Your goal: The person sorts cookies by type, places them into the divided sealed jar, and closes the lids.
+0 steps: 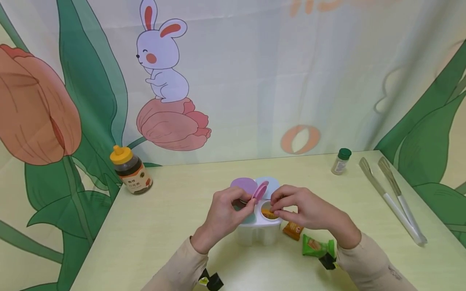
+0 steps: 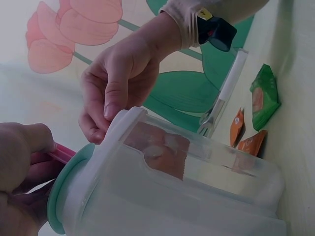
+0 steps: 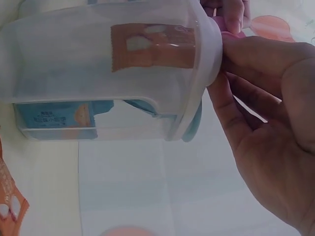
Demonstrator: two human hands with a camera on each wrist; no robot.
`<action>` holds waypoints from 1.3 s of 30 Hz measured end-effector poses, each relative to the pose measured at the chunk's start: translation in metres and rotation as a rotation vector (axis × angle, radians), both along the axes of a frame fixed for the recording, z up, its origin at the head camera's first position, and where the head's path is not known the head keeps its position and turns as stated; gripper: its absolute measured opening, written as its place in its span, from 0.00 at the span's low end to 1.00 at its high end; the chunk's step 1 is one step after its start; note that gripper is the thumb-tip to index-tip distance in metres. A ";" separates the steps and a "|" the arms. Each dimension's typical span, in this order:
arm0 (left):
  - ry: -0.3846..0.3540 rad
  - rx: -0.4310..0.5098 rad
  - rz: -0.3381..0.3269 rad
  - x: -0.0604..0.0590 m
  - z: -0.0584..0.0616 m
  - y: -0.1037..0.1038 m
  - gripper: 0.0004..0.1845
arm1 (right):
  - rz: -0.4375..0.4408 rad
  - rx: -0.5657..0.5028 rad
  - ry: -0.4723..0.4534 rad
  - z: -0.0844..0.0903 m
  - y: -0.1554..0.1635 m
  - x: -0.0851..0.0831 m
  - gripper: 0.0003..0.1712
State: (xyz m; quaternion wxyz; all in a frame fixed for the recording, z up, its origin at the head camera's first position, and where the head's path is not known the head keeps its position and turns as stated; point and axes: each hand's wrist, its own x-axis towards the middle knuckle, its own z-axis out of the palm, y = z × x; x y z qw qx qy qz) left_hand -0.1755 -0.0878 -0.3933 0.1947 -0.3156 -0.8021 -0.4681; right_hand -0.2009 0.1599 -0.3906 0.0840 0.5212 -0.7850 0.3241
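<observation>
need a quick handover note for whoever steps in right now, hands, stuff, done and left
Left hand: pinches the pink lid, holding it flipped up.
Right hand: fingertips pinch an orange packet at the open compartment's mouth.
Container: clear, mid-table, between both hands; purple lid and light blue lid are down. One orange packet shows through the wall, blue packets in another compartment.
Done: some packets are inside.
Left: an orange packet and a green packet lie on the table by the right wrist; the pink lid is not yet closed.
</observation>
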 end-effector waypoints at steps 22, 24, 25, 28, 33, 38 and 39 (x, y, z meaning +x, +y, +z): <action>0.009 0.010 -0.007 0.000 -0.001 -0.001 0.06 | -0.015 -0.086 -0.119 -0.003 0.009 -0.004 0.11; 0.007 0.009 -0.006 0.000 -0.001 -0.001 0.05 | -0.039 -0.101 -0.128 -0.003 0.010 -0.004 0.12; 0.008 0.011 -0.006 0.000 -0.001 -0.001 0.05 | -0.050 -0.108 -0.130 -0.003 0.011 -0.004 0.13; 0.011 0.015 -0.007 0.000 -0.001 -0.001 0.06 | -0.074 -0.118 -0.149 -0.004 0.014 -0.004 0.12; 0.013 0.022 -0.006 0.000 -0.001 -0.001 0.05 | -0.093 -0.122 -0.155 -0.007 0.021 -0.004 0.11; 0.014 0.023 -0.007 0.000 -0.001 -0.001 0.05 | -0.121 -0.094 -0.157 -0.012 0.028 -0.006 0.10; 0.015 0.023 -0.007 0.000 -0.001 -0.001 0.05 | -0.125 -0.088 -0.159 -0.013 0.029 -0.006 0.09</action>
